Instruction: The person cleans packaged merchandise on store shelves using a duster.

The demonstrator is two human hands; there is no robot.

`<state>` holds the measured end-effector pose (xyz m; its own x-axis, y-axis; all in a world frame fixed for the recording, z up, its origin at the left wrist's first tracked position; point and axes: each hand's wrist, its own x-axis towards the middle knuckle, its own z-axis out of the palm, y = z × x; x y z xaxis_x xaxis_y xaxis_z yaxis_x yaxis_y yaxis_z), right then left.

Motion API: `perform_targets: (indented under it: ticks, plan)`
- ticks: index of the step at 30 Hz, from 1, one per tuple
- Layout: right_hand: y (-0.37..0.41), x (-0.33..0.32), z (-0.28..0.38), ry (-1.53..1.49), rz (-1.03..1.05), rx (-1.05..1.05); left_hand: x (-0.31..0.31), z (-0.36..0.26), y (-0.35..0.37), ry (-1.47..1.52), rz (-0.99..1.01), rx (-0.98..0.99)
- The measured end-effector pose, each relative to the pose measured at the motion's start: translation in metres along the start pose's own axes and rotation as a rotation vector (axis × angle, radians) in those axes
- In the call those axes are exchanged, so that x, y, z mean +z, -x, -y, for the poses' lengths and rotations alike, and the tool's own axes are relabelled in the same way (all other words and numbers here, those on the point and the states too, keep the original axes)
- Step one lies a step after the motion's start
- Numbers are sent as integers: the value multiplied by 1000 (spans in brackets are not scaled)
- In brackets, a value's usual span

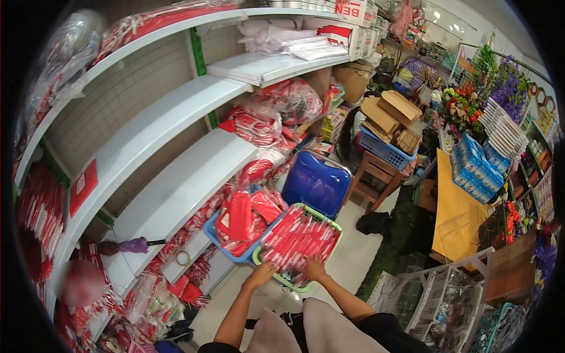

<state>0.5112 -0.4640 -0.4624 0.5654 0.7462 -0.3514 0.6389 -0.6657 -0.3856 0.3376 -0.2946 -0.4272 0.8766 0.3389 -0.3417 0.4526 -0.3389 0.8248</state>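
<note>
A light green basket (333, 242) stands in front of my knees, filled with rows of red-and-white packets (297, 235) in clear plastic. At the basket's near left corner, my left hand (264, 272) is closed on the nearest packets. My right hand (315, 268) grips the same row from the other side, its fingers partly sunk among the packets. Touching the green basket on its left is a blue basket (213, 234), heaped with red wrapped bundles (240, 216).
A blue chair (316, 183) stands just behind the baskets. Grey shelves (182, 170) with red packaged goods curve along the left. Cardboard lies in a blue crate (385, 147) on a wooden stool (376, 176). On the right are a yellow board (453, 220) and blue boxes (475, 167).
</note>
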Motion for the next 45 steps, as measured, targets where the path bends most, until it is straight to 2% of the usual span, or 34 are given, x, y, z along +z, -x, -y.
perform_targets:
  ticks: [1,2,3,4,6,7,10,11,14,16,17,18,20,21,24,25,28,32,33,36,37,40,41,44,45]
  plan:
    - [-1,-1,-22,-27,6,32,23,-14,-8,85,-123,126]
    - [-2,1,-44,-56,12,63,52,4,-37,75,-72,99]
    - [-4,4,-67,-273,7,44,72,-6,-46,128,-66,123]
    - [-5,9,-88,-329,-73,-69,92,-14,-55,183,-60,148]
    - [-5,16,-120,-438,-229,-294,124,-20,-76,88,12,86]
    - [2,3,-124,-541,-125,-249,135,-25,-84,42,45,55]
    - [9,-2,-139,-587,-189,-286,166,-47,-84,-262,-100,68]
    - [11,-1,-143,-660,-211,-257,182,-33,-90,-409,-127,90]
    - [21,2,-141,-869,-273,-120,176,-90,-66,-635,-184,72]
    - [28,7,-138,-996,-305,28,181,-99,-62,-656,-227,91]
    - [32,7,-138,-991,-313,31,183,-105,-59,-678,-229,82]
    - [33,11,-141,-1131,-246,103,182,-112,-57,-702,-231,73]
    - [36,23,-149,-1404,-99,255,192,-85,-74,-639,-313,32]
    - [39,21,-149,-1425,-68,267,192,-82,-76,-606,-356,11]
    - [43,13,-151,-1537,47,301,177,-79,-73,-554,-511,200]
    - [41,14,-154,-1614,100,317,169,-86,-70,-506,-538,197]
    - [34,20,-151,-1815,271,398,148,-102,-67,-94,-532,208]
    - [27,11,-132,-1979,512,522,112,-126,-50,72,-405,231]
    - [26,9,-127,-2019,593,501,107,-132,-47,8,-503,344]
    - [15,12,-112,-2176,698,182,85,-150,-21,335,-398,144]
    - [33,-28,-88,-2200,635,132,79,-145,-15,367,-413,155]
    - [14,-24,-86,-2072,598,215,64,-138,4,425,-449,223]
    - [10,-25,-87,-2103,618,183,66,-119,8,488,-455,144]
    - [13,-38,-70,-2033,315,88,52,-115,30,646,-453,18]
    - [12,-43,-65,-2020,223,170,46,-110,36,711,-423,-23]
